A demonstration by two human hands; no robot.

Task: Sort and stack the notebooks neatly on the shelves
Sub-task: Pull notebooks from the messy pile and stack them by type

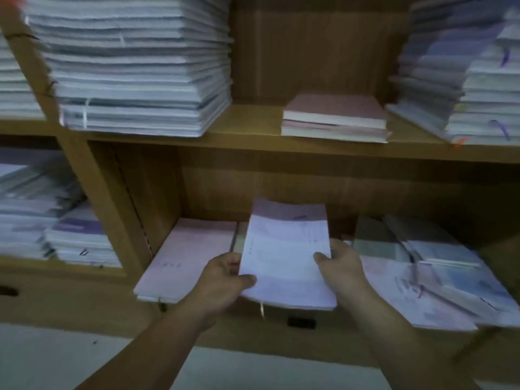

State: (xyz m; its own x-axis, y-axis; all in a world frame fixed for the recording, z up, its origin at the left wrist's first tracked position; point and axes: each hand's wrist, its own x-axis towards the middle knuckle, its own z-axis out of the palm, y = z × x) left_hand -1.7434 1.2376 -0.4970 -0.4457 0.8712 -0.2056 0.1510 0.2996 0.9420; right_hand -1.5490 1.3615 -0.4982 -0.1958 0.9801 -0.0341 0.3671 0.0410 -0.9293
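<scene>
A small bundle of pale notebooks (284,257) hangs in front of the lower shelf opening, its far end tipped toward the shelf back. My left hand (225,280) grips its left edge with the thumb on top. On the right edge my right hand (340,266) holds it the same way. A flat pink notebook pile (185,257) lies to the left on the lower shelf. A loose spread of notebooks (427,282) lies to the right, overhanging the front edge. On the upper shelf (253,136) sits a short pink stack (334,119).
Tall white stacks stand on the upper shelf at left (140,66) and right (461,80), with bare board between them around the pink stack. More stacks (50,226) fill the compartment beyond the left divider (92,198). The frame is blurred.
</scene>
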